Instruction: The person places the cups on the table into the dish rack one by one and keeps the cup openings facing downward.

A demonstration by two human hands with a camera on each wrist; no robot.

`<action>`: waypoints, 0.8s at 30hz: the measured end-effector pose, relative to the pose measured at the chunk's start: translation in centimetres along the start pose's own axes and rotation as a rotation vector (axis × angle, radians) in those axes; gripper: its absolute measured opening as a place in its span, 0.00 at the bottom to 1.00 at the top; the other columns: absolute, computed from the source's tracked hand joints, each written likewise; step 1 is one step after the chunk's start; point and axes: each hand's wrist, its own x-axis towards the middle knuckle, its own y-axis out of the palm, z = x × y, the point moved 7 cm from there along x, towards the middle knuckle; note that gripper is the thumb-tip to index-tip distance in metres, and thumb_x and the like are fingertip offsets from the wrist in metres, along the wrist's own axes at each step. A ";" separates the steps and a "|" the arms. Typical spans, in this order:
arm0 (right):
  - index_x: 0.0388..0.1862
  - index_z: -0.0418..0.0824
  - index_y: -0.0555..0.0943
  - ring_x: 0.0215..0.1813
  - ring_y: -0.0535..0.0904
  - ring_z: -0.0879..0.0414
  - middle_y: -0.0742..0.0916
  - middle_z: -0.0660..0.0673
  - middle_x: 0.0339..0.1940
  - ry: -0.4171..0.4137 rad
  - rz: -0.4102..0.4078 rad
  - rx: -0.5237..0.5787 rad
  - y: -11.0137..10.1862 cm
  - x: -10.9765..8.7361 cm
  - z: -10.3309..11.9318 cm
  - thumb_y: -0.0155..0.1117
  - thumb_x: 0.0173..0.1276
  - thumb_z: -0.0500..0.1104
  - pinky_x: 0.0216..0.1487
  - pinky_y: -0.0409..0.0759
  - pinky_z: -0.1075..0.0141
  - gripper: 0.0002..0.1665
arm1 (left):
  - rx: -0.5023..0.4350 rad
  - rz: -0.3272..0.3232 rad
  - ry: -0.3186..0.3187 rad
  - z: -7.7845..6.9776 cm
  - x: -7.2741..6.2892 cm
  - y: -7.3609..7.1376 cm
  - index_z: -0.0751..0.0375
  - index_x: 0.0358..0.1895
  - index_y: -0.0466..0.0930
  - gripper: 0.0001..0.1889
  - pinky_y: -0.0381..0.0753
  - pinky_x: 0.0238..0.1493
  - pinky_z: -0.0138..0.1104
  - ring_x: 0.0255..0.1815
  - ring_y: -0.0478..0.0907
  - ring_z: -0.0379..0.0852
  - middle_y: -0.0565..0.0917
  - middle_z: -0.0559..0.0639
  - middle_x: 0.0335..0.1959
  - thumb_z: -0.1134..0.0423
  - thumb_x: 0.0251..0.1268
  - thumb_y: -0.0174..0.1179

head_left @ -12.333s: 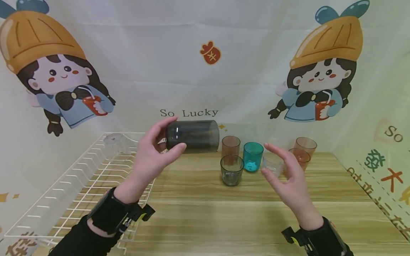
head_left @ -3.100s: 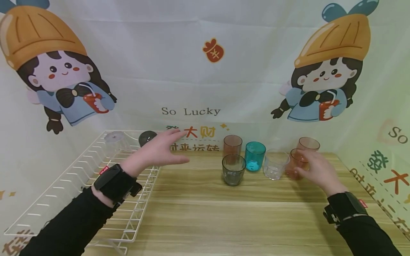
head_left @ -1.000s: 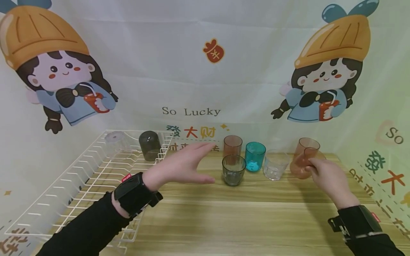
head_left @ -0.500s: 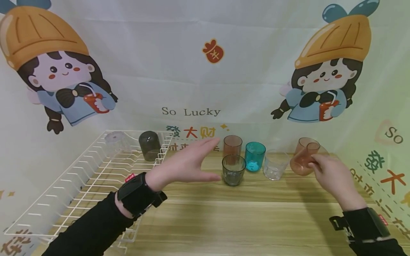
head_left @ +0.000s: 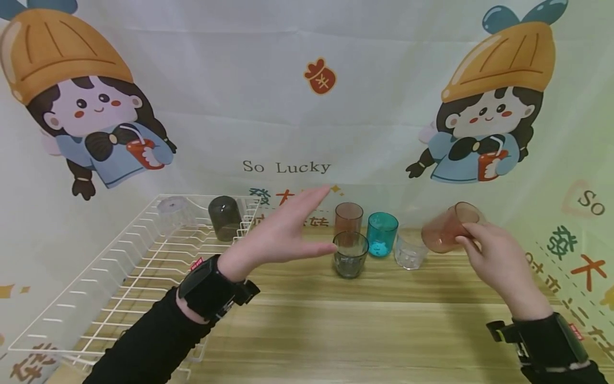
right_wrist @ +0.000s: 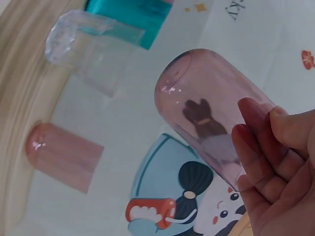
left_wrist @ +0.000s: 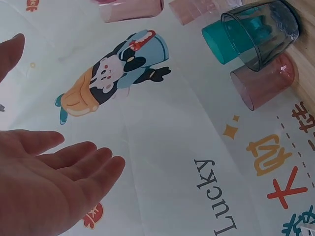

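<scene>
The right hand (head_left: 501, 261) pinches a tilted pink cup (head_left: 442, 230) above the wood-grain bench (head_left: 345, 330), which extends below both hands. The left hand (head_left: 275, 237) is spread; at its left stands a white wire rack (head_left: 134, 289). Behind them hangs pale printed cloth (head_left: 268, 117).

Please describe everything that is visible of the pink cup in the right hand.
The pink cup is see-through, glass or plastic, with smooth sides, a round mouth and rounded base edge. It looks empty. The right hand pinches it near the rim, above the table, tilted, base towards the left.
</scene>
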 end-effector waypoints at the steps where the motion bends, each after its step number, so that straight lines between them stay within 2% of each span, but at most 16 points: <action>1: 0.31 0.37 0.79 0.28 0.76 0.48 0.82 0.43 0.25 -0.001 -0.003 0.015 -0.1 0.1 0.2 0.68 0.58 0.33 0.29 0.71 0.55 0.05 | -0.007 -0.004 -0.005 0.0 0.0 0.0 0.53 0.76 0.45 0.53 0.54 0.74 0.43 0.75 0.51 0.47 0.54 0.50 0.76 0.43 0.51 0.68; 4: 0.35 0.37 0.80 0.32 0.78 0.48 0.84 0.42 0.29 0.009 -0.004 0.072 -0.3 0.2 0.9 0.66 0.59 0.32 0.33 0.72 0.56 0.05 | -0.028 -0.017 -0.021 -0.1 -0.2 0.0 0.52 0.76 0.44 0.53 0.54 0.74 0.43 0.75 0.51 0.47 0.53 0.49 0.76 0.42 0.51 0.67; 7: 0.37 0.37 0.80 0.35 0.77 0.50 0.84 0.42 0.32 0.022 -0.025 0.119 -0.5 0.3 1.5 0.65 0.60 0.31 0.35 0.72 0.63 0.07 | -0.044 -0.030 -0.030 -0.1 -0.2 0.0 0.52 0.76 0.43 0.54 0.55 0.73 0.43 0.74 0.53 0.46 0.52 0.49 0.76 0.42 0.50 0.67; 13: 0.36 0.38 0.81 0.33 0.75 0.56 0.85 0.44 0.31 0.014 -0.102 0.168 -0.8 0.8 2.7 0.65 0.59 0.29 0.34 0.69 0.76 0.07 | -0.082 -0.053 -0.069 0.2 -0.4 0.0 0.50 0.76 0.43 0.54 0.57 0.73 0.44 0.74 0.53 0.46 0.53 0.48 0.76 0.43 0.50 0.68; 18: 0.38 0.37 0.82 0.39 0.74 0.69 0.86 0.43 0.34 0.051 -0.097 0.284 -0.4 1.0 3.3 0.62 0.63 0.31 0.40 0.68 0.86 0.06 | -0.125 -0.079 -0.127 0.6 -0.6 0.0 0.47 0.76 0.44 0.53 0.55 0.73 0.47 0.76 0.50 0.46 0.53 0.45 0.76 0.44 0.50 0.69; 21: 0.39 0.36 0.82 0.40 0.71 0.75 0.86 0.43 0.35 0.063 -0.107 0.318 -0.4 0.9 3.7 0.61 0.64 0.32 0.42 0.68 0.88 0.06 | -0.146 -0.091 -0.159 0.8 -0.8 0.1 0.44 0.76 0.43 0.53 0.55 0.72 0.49 0.76 0.50 0.46 0.53 0.44 0.76 0.43 0.50 0.68; 24: 0.40 0.36 0.82 0.41 0.71 0.78 0.86 0.42 0.36 0.077 -0.116 0.351 -0.3 0.9 4.0 0.61 0.64 0.33 0.45 0.67 0.88 0.06 | -0.156 -0.104 -0.177 1.0 -0.9 0.1 0.41 0.76 0.43 0.53 0.57 0.71 0.51 0.76 0.50 0.46 0.53 0.42 0.76 0.42 0.50 0.68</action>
